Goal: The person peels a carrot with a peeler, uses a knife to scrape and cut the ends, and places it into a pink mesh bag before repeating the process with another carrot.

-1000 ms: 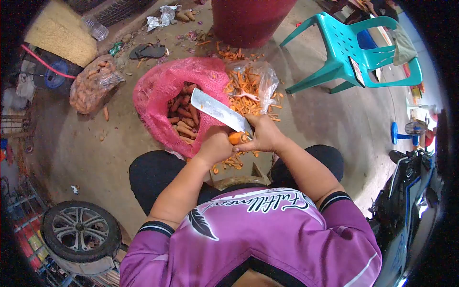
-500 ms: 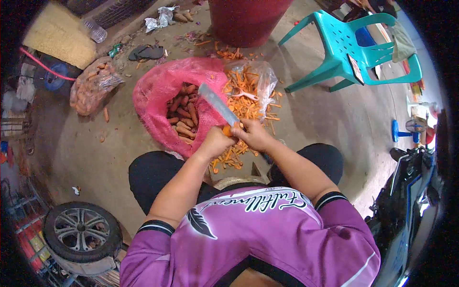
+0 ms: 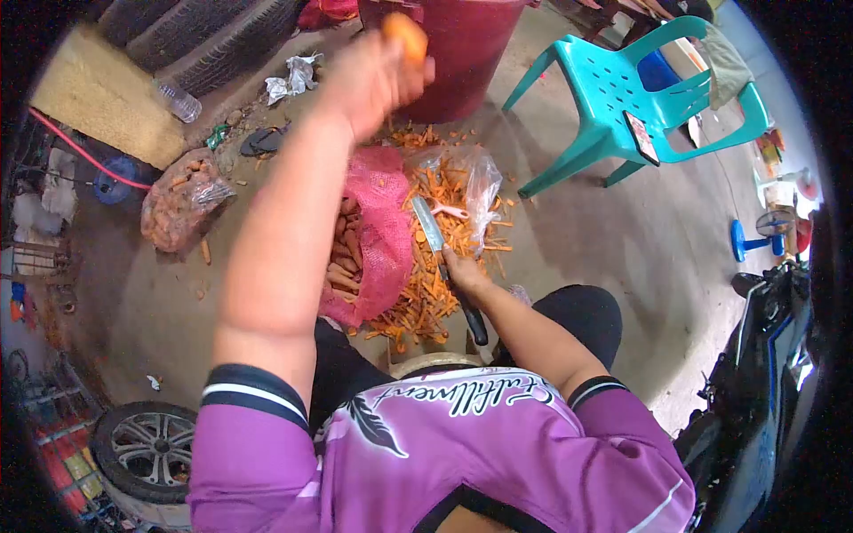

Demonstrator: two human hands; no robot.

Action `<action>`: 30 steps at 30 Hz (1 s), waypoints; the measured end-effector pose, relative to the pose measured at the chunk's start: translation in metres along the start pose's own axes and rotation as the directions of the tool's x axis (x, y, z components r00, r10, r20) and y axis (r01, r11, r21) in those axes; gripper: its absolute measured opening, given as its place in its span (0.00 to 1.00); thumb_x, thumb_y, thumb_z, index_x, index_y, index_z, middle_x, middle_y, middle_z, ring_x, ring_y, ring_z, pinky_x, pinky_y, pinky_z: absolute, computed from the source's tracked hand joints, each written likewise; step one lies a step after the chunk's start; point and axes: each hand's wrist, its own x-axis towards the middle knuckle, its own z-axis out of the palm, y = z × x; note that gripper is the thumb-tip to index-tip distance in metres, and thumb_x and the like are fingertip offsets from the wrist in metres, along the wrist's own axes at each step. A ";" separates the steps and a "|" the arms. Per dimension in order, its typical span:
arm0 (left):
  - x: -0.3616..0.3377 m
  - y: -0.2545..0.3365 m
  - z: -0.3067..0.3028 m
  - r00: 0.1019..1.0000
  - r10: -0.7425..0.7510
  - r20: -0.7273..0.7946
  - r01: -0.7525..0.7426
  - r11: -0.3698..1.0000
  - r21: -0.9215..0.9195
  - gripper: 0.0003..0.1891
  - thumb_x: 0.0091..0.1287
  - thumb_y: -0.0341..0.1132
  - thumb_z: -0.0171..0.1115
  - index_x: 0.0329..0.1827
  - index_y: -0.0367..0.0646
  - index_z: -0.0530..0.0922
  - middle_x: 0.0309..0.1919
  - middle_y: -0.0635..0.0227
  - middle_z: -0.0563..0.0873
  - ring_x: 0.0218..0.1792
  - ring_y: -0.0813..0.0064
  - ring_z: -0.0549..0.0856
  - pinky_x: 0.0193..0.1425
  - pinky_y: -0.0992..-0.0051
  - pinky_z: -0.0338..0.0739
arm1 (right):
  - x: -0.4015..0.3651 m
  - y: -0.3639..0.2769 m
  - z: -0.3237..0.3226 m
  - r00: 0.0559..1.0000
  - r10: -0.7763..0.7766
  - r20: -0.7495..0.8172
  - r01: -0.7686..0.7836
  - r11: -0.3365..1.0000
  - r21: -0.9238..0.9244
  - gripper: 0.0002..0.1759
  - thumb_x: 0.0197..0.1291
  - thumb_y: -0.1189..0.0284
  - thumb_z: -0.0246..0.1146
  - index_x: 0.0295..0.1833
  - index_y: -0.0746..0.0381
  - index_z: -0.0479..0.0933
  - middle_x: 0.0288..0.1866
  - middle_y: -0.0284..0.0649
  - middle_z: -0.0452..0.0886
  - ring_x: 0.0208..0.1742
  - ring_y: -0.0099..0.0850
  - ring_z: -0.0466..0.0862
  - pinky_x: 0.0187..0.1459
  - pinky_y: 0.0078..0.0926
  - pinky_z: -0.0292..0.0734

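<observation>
My left hand (image 3: 378, 75) is raised high toward the big red tub (image 3: 466, 53) and grips a peeled orange carrot (image 3: 406, 35). My right hand (image 3: 462, 271) is low over the floor, shut on the handle of a long cleaver (image 3: 434, 229) whose blade points away from me. Under the blade lies a heap of orange carrot peelings (image 3: 426, 298). A pink mesh sack (image 3: 378, 235) full of unpeeled carrots sits just left of the peelings, partly hidden by my left arm.
A clear plastic bag (image 3: 475, 182) with peelings and a peeler lies behind the heap. Another bag of carrots (image 3: 182, 209) sits at left. A teal plastic chair (image 3: 635, 98) stands at right, a motorbike (image 3: 755, 373) far right, a car wheel (image 3: 147, 453) bottom left.
My left hand has swung up from beside the knife toward the red tub, carrying the carrot. My right hand has dropped the cleaver lower, over the peelings.
</observation>
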 end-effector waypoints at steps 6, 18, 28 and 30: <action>-0.032 0.086 0.063 0.987 0.155 0.039 -0.157 0.894 0.419 0.17 0.64 0.38 0.47 0.54 0.41 0.64 0.47 0.59 0.73 0.42 0.70 0.77 0.43 0.71 0.73 | 0.013 0.004 -0.004 0.999 -0.047 0.018 0.049 0.996 -0.081 0.30 0.57 0.44 0.42 0.29 0.62 0.70 0.15 0.39 0.67 0.14 0.29 0.69 0.15 0.26 0.64; -0.198 -0.112 -0.194 0.623 -0.471 -0.625 0.731 0.635 0.250 0.09 0.60 0.39 0.55 0.39 0.46 0.70 0.29 0.73 0.74 0.21 0.78 0.74 0.23 0.77 0.68 | 0.088 0.070 0.026 0.985 -0.005 -0.174 -0.035 0.974 -0.226 0.35 0.58 0.48 0.37 0.40 0.72 0.74 0.41 0.61 0.74 0.47 0.51 0.74 0.50 0.40 0.66; -0.215 -0.273 -0.249 0.394 -0.476 -0.786 0.910 0.324 0.260 0.10 0.58 0.34 0.54 0.37 0.38 0.77 0.30 0.54 0.80 0.30 0.63 0.79 0.33 0.66 0.73 | 0.139 0.019 0.013 0.981 -0.010 -0.193 -0.119 0.753 -0.647 0.26 0.56 0.50 0.47 0.44 0.61 0.74 0.42 0.54 0.76 0.46 0.47 0.75 0.48 0.41 0.66; -0.206 -0.293 -0.259 0.447 -0.366 -0.816 0.891 0.266 0.368 0.11 0.55 0.34 0.56 0.39 0.39 0.77 0.34 0.51 0.80 0.35 0.60 0.80 0.38 0.67 0.74 | 0.160 0.018 0.004 0.986 -0.080 -0.146 -0.026 0.792 -0.610 0.25 0.55 0.52 0.49 0.43 0.62 0.74 0.42 0.55 0.76 0.45 0.49 0.75 0.48 0.41 0.66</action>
